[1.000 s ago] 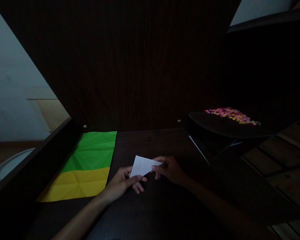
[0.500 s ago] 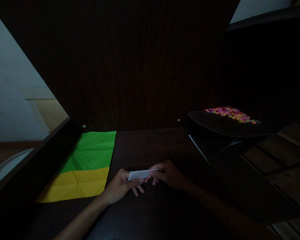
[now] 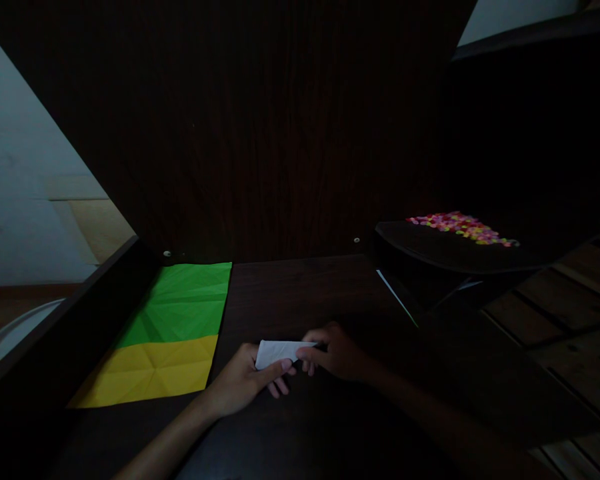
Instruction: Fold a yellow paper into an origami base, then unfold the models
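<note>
Between my two hands, above the dark wooden surface, is a piece of folded white paper (image 3: 276, 353). My left hand (image 3: 247, 381) grips its left end, thumb on the near face and fingers behind. At the paper's narrower right end, my right hand (image 3: 330, 351) pinches it between thumb and index finger. To the left lie a green sheet of paper (image 3: 190, 300) and a yellow sheet of paper (image 3: 160, 373), both creased and side by side.
A dark upright wooden panel (image 3: 260, 133) stands behind the surface, and a low ledge (image 3: 70, 320) runs along the left. On the right, a dark curved seat (image 3: 430, 253) carries many small colourful pieces (image 3: 460, 227). A thin white strip (image 3: 397, 298) lies near the surface's right edge.
The folded paper has tilted so that more of its face shows. My right thumb has shifted slightly left and down along it. Both hands keep hold.
</note>
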`<act>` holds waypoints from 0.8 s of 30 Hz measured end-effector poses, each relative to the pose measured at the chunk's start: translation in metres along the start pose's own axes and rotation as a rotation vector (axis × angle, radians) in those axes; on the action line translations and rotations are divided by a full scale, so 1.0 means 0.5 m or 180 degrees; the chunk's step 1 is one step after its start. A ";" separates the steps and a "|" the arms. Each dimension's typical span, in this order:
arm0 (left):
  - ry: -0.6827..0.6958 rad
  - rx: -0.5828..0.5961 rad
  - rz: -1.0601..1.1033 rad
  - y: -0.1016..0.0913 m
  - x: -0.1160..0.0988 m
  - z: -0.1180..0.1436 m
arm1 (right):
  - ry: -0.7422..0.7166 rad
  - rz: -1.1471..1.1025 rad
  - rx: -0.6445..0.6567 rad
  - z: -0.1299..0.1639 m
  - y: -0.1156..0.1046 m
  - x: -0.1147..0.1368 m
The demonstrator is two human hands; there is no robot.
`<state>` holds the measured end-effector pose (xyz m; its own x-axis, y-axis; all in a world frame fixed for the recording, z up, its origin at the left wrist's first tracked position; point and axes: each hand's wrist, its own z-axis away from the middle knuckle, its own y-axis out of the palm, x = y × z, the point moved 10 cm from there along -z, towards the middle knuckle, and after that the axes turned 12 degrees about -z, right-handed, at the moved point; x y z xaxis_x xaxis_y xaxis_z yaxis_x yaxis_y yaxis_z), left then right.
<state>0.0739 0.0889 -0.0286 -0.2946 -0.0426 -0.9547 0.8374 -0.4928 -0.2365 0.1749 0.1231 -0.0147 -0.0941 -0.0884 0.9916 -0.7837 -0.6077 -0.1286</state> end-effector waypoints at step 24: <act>-0.0157 0.0285 0.0640 0.028 0.000 0.006 | 0.0327 -0.0709 0.0293 0.002 0.033 -0.028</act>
<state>0.0842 0.0793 -0.0314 -0.1498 -0.1893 -0.9704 0.8379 -0.5453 -0.0230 0.1639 0.1135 -0.0307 0.0091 0.1334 0.9910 -0.7334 -0.6728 0.0973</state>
